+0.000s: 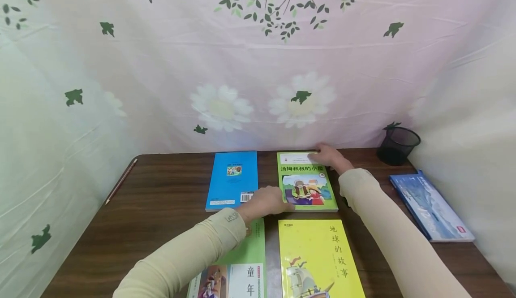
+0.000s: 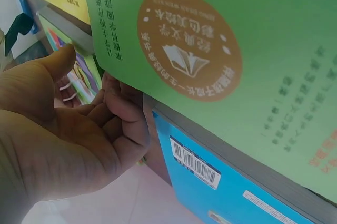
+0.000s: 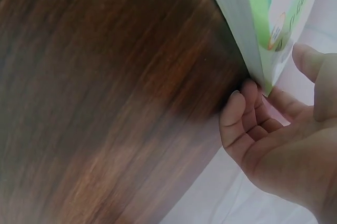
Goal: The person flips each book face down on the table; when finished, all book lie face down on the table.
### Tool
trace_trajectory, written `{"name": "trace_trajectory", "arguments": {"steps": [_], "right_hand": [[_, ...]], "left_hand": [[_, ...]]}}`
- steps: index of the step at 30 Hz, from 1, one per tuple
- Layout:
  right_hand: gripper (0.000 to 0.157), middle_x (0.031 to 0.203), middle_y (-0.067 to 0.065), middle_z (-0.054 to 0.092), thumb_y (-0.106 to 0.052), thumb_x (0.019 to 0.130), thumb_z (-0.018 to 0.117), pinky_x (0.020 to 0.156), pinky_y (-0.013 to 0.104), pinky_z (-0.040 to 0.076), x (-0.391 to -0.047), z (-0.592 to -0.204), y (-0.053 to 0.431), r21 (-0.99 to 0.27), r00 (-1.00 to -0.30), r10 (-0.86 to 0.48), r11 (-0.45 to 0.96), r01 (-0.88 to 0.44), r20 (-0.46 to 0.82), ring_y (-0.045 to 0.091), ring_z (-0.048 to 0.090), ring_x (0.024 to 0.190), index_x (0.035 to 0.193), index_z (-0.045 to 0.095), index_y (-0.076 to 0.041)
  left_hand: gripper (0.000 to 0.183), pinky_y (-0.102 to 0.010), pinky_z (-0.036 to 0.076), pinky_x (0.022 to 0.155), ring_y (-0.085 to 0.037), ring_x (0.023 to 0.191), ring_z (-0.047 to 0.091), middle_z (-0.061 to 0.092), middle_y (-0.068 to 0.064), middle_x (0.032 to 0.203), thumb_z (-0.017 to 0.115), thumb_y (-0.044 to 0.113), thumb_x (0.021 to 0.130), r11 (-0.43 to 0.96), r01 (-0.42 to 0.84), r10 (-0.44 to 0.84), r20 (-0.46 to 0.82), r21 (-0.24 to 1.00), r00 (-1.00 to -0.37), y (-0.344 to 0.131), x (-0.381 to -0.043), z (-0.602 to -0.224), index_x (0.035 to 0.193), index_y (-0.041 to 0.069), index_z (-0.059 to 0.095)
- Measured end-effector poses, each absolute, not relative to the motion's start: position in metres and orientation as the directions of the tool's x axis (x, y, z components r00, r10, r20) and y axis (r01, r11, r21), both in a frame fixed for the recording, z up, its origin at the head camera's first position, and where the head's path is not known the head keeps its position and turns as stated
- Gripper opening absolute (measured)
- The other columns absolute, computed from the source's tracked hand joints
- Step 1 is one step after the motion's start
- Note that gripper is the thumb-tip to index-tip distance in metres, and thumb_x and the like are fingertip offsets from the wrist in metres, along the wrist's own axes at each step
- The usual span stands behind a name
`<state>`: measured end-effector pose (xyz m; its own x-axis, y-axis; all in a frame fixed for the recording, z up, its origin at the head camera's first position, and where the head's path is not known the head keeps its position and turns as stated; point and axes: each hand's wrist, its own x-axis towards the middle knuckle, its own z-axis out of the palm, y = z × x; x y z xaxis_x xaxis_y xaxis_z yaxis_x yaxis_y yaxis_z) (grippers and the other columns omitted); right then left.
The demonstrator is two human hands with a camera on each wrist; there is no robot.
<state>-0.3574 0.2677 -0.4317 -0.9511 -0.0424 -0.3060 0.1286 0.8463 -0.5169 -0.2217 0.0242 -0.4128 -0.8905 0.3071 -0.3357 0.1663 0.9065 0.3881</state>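
A green picture-covered book (image 1: 306, 186) lies near the back of the table, between both hands. At its near left corner, my left hand (image 1: 266, 200) holds the edge, with the fingers curled in the left wrist view. My right hand (image 1: 331, 159) grips the far right corner; in the right wrist view its fingertips (image 3: 234, 105) touch the book's corner and the thumb stands by the cover. Left of this book lies a blue book (image 1: 234, 186). Nearer are a green-and-white book (image 1: 254, 244), partly hidden by the left sleeve, and a yellow book (image 1: 318, 248).
Another blue book (image 1: 433, 208) lies at the right, beyond the right sleeve. A black mesh pen cup (image 1: 397, 145) stands in the back right corner. Along the left table edge lies a pencil (image 1: 122, 180). A printed curtain (image 1: 258, 65) surrounds the dark wooden table (image 1: 161, 199).
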Motion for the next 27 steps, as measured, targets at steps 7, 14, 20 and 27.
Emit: {"name": "trace_trajectory", "arguments": {"steps": [7,14,20,27], "right_hand": [[0.074,0.147,0.026,0.043,-0.046,0.099,0.054,0.087,0.054,0.052,-0.361,-0.433,0.266,-0.520,-0.943,-0.018,0.837,0.168,-0.332,0.041,0.052,0.123,0.155,0.028,-0.004],[0.072,0.137,0.025,0.050,-0.045,0.100,0.053,0.085,0.048,0.054,-0.362,-0.435,0.264,-0.574,-0.956,-0.025,0.804,0.154,-0.293,0.037,0.058,0.114,0.151,0.031,0.000],[0.063,0.123,0.025,0.056,-0.039,0.099,0.055,0.085,0.046,0.055,-0.361,-0.433,0.263,-0.611,-0.977,-0.021,0.783,0.117,-0.214,0.035,0.061,0.104,0.141,0.038,0.005],[0.058,0.117,0.024,0.056,-0.036,0.097,0.059,0.090,0.047,0.051,-0.360,-0.434,0.263,-0.619,-0.980,-0.016,0.777,0.113,-0.199,0.034,0.059,0.103,0.134,0.040,0.005]], "left_hand": [[0.040,-0.030,0.045,0.061,-0.017,0.067,0.057,0.064,0.002,0.074,0.080,0.048,0.082,0.918,0.147,0.283,-0.347,0.368,-0.894,0.028,-0.219,-0.414,0.098,0.012,0.073],[0.042,-0.028,0.041,0.056,-0.016,0.061,0.054,0.063,0.001,0.071,0.079,0.050,0.082,0.940,0.164,0.264,-0.334,0.300,-0.905,0.030,-0.218,-0.417,0.096,0.011,0.074],[0.045,-0.023,0.030,0.044,-0.011,0.046,0.039,0.040,0.005,0.051,0.073,0.052,0.087,0.939,0.201,0.288,-0.317,0.280,-0.903,0.030,-0.218,-0.421,0.065,0.015,0.062],[0.043,-0.024,0.028,0.041,-0.012,0.042,0.038,0.039,0.003,0.049,0.070,0.045,0.092,0.901,0.153,0.296,-0.317,0.406,-0.901,0.027,-0.213,-0.424,0.063,0.014,0.063]]}}
